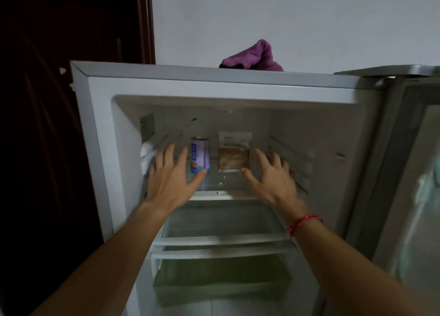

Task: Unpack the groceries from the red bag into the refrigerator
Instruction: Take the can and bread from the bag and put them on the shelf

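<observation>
The refrigerator (100, 134) stands open in front of me. A blue and white can (200, 155) stands upright on its top glass shelf (221, 193). To the can's right a white and brown food packet (234, 152) stands against the back wall. My left hand (170, 175) is spread just left of the can, thumb tip at its base, holding nothing. My right hand (271, 175) is spread just right of the packet, fingers apart and holding nothing. The red bag is out of view.
A purple cloth (252, 57) lies on top of the refrigerator. The open door (412, 172) hangs at the right. Lower shelves (223, 240) and a drawer (221, 284) sit below. A dark wooden door (47, 101) is at the left.
</observation>
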`<state>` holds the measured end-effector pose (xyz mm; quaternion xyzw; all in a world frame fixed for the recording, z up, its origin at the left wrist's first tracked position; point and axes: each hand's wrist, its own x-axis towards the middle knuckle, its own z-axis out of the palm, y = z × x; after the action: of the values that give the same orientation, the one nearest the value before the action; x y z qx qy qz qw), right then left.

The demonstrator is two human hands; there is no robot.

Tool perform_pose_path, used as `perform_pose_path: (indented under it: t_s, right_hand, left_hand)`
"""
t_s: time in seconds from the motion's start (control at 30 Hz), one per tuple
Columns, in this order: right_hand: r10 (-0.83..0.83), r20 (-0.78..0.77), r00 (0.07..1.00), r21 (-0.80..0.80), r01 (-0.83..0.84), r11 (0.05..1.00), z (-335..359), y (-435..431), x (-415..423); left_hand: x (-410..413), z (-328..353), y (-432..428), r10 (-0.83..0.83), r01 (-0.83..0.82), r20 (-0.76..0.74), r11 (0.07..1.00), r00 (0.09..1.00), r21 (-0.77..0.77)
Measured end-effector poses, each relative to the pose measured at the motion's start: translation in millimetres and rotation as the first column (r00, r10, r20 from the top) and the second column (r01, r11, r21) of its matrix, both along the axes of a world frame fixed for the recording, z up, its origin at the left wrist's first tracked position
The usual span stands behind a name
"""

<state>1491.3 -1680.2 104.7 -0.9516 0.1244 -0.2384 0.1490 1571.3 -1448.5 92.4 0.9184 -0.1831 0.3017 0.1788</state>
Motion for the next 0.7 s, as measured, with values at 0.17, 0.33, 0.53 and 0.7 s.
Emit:
perform_pose_path:
  t_s: [0.17,0.33,0.53,0.7]
  right_hand:
    - [-0.034,-0.016,0.999,-0.127,0.032,0.991,-3.2,6.5,-14.8]
    - [-0.027,-0.028,0.999,-0.185,0.022,0.983,-0.8,9.2,-23.9]
    - [-0.006,-0.019,1.0,-0.207,0.001,0.978,-0.1,6.8,-35.1]
    - [-0.006,-0.017,1.0,-0.221,0.002,0.975,-0.2,11.4,-52.7]
  left_hand:
    - [-14.8,-6.6,2.6,0.007,-0.009,0.017,0.996,1.0,0.094]
    - [-26.8,-6.7,3.4,0.01,-0.012,0.015,0.994,1.0,0.108]
    - [-44.7,-6.1,4.4,0.01,-0.012,0.012,0.993,1.0,0.121]
    - [-63.5,-10.1,9.2,-0.017,0.016,0.01,0.993,1.0,0.12]
